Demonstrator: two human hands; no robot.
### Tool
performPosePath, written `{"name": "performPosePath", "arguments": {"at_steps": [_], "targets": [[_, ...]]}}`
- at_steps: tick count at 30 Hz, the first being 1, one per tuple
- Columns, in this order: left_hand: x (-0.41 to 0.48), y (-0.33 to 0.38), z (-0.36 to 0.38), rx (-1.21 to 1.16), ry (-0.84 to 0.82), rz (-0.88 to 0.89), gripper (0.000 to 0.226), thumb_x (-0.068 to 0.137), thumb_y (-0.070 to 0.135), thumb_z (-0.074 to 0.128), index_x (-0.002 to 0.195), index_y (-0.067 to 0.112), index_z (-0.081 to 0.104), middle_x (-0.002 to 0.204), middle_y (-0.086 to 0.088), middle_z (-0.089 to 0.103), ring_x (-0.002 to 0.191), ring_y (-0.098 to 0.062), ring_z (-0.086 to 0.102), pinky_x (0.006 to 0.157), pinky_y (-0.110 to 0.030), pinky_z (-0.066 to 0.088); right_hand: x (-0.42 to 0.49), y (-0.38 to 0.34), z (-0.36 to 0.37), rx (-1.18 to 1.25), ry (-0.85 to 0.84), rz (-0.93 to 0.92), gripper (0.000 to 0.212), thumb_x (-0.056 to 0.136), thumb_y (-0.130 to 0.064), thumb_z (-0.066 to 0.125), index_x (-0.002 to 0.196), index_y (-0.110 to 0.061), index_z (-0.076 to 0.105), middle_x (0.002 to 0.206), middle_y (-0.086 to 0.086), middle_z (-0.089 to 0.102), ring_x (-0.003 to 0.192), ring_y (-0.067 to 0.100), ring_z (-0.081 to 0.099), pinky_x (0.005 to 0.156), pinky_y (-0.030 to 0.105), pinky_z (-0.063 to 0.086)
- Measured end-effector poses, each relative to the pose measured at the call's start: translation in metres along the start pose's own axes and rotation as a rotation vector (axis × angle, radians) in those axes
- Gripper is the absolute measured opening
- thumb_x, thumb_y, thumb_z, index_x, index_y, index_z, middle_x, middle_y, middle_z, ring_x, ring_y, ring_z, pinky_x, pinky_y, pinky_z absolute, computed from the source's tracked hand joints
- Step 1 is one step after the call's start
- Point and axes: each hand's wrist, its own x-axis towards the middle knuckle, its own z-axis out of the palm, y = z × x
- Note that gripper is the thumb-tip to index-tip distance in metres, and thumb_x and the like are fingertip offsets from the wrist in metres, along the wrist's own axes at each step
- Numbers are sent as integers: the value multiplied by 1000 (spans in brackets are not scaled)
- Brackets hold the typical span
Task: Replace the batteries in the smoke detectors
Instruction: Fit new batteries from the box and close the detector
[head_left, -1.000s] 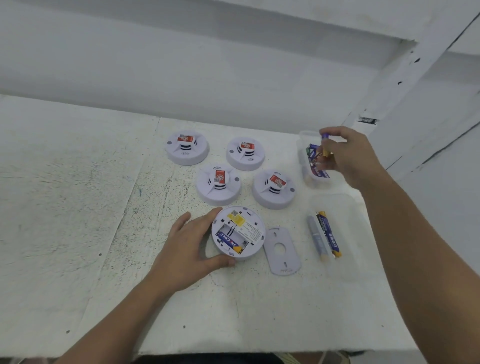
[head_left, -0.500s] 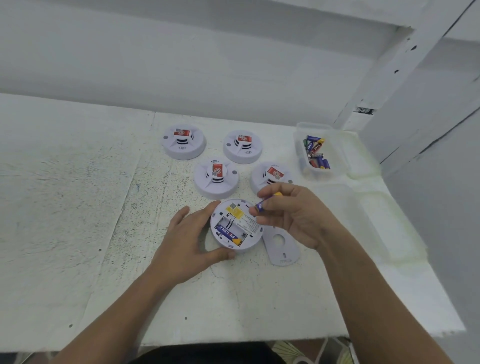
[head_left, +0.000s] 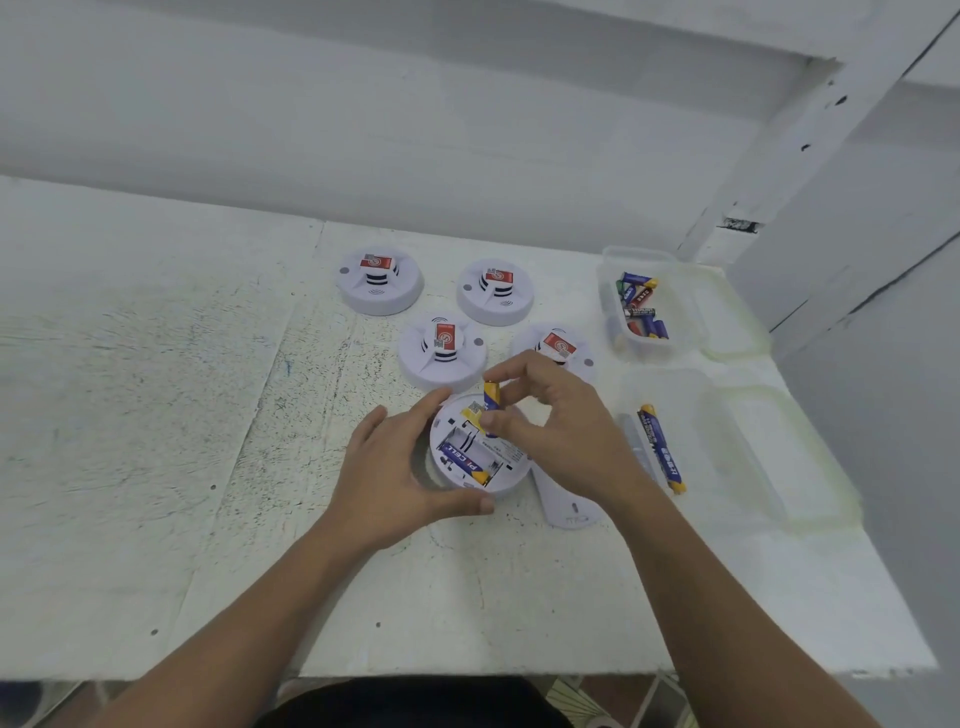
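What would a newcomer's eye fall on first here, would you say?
The two hands at centre: the left hand steadies an opened smoke detector with a seated battery inside, while the right hand pinches a blue-and-yellow battery just above it. Behind them four closed detectors sit clustered, and a clear tub of batteries stands at the far right.

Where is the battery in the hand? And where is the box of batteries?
held battery (head_left: 491, 397), head view, on its blue-and-yellow side.
battery box (head_left: 604, 293), head view, on its clear left wall.
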Motion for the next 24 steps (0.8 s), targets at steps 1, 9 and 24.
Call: {"name": "performPosePath", "arguments": {"at_steps": [1, 9, 24], "targets": [[1, 0, 2, 5, 2, 1, 106, 40, 80, 65, 135, 47, 33, 106, 39, 50, 105, 35, 25, 110, -20, 4, 0, 1, 2, 11, -12, -5, 23, 79, -27, 74, 97, -33, 61, 84, -16, 69, 84, -5, 62, 77, 23, 51], [3, -3, 9, 169, 52, -14, 123, 35, 92, 56, 142, 38, 31, 115, 26, 43, 110, 10, 30, 110, -23, 6, 8, 11, 11, 92, -119, -45, 22, 75, -15, 79, 90, -23, 65, 89, -7, 68, 88, 2, 63, 79, 29, 56], [5, -5, 11, 267, 58, -8, 104, 47, 88, 56, 137, 39, 36, 117, 24, 54, 118, 2, 38, 113, -34, 15, 21, 3, 5, -131, -359, -115, 25, 76, -14, 77, 87, -31, 62, 89, -47, 48, 105, -4, 41, 89, 16, 38]]}}
